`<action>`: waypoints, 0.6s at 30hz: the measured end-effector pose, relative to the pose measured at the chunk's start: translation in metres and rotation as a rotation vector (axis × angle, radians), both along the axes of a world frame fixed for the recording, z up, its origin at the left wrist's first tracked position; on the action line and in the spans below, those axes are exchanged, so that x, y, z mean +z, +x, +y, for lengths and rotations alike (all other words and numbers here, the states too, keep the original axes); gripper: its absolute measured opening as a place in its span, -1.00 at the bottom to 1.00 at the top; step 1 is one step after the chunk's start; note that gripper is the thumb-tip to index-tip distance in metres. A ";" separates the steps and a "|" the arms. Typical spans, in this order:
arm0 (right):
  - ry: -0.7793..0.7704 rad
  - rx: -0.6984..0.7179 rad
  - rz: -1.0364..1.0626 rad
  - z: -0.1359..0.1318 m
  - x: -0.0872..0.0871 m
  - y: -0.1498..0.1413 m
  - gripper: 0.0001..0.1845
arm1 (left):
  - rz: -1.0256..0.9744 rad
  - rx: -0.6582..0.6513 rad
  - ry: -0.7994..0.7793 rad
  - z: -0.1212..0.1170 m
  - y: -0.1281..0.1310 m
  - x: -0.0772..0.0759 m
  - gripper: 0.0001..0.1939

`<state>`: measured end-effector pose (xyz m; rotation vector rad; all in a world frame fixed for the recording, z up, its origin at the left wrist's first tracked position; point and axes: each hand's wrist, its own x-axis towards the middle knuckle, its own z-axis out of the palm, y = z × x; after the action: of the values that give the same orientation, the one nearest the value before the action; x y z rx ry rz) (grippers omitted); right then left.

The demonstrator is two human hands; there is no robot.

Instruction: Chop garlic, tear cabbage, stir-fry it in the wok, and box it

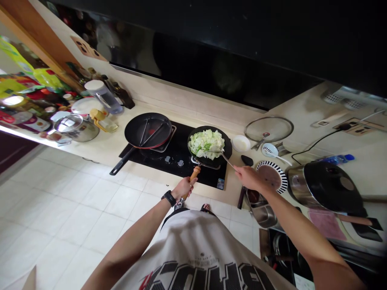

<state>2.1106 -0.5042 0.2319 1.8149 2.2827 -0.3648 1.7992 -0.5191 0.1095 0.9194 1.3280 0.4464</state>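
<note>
Chopped cabbage (205, 144) is heaped in a dark wok (229, 150) on the right burner of the black cooktop (169, 164). My left hand (185, 187), with a watch at the wrist, is closed around the wok's wooden handle (195, 173). From the right, my right hand (249, 177) grips a long metal cooking utensil (229, 162). Its far end reaches into the cabbage, so the head is hidden. A black frying pan (133, 128) sits on the left burner, with metal tongs (151, 137) lying across it.
Right of the wok are a small white bowl (241, 143), a glass lid (278, 129), a striped-rim plate (282, 177) and a large pot (323, 185) with a black lid. On the left stand a steel saucepan (81, 131), a water pitcher (105, 96) and several bottles. A range hood (211, 56) hangs above.
</note>
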 end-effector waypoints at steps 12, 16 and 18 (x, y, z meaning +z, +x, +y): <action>-0.300 -0.594 0.743 0.110 -0.042 0.011 -0.75 | 0.048 -0.013 -0.009 0.000 0.001 0.006 -0.53; -0.685 -0.622 0.852 0.138 -0.041 0.017 -0.66 | 0.029 -0.017 -0.026 0.001 0.000 0.012 -0.56; -0.763 -0.585 0.892 0.146 -0.037 0.014 -0.65 | 0.019 -0.010 -0.037 0.003 -0.001 0.016 -0.57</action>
<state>2.1242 -0.3585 0.1947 1.9875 1.4447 -2.1329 1.7983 -0.5164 0.1254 0.9014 1.3440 0.4046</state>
